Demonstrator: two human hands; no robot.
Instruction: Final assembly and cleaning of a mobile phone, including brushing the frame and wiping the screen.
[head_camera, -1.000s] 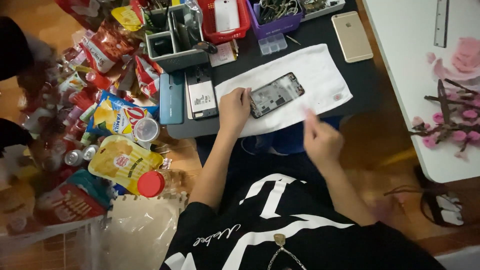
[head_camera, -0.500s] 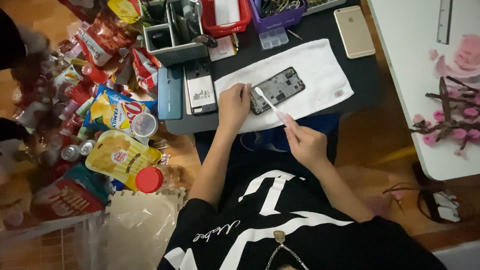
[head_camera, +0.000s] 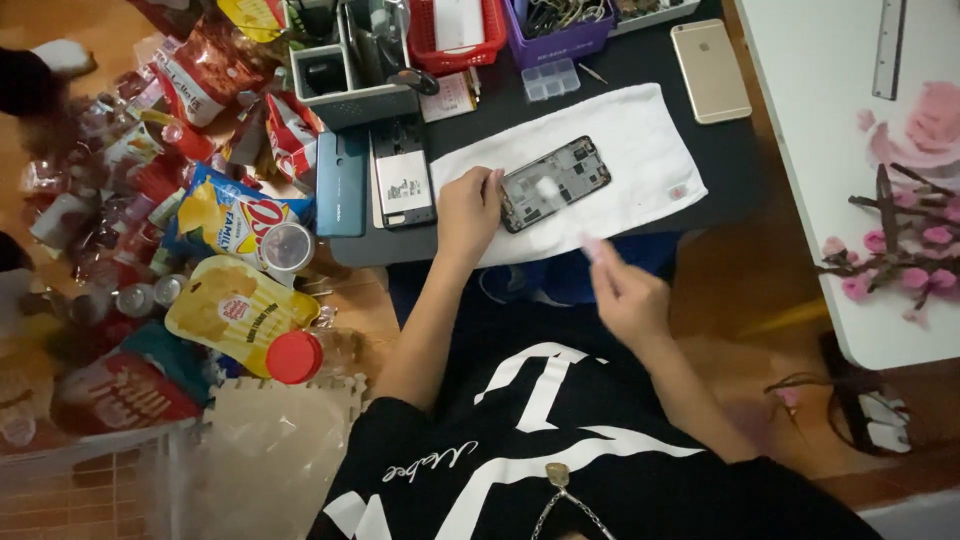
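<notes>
- Our left hand rests flat on the white towel, fingers together, steadying the left end of the opened phone lying on that towel on the dark counter.
- Our right hand hovers near the counter's near edge, motion-blurred; we cannot tell whether it grips anything.
- A gold phone lies far right.

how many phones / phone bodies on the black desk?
4. An opened phone on the white towel under the left hand; a gold phone upper right; a teal phone and an open phone back left of the towel. Bins may hide more.
</notes>
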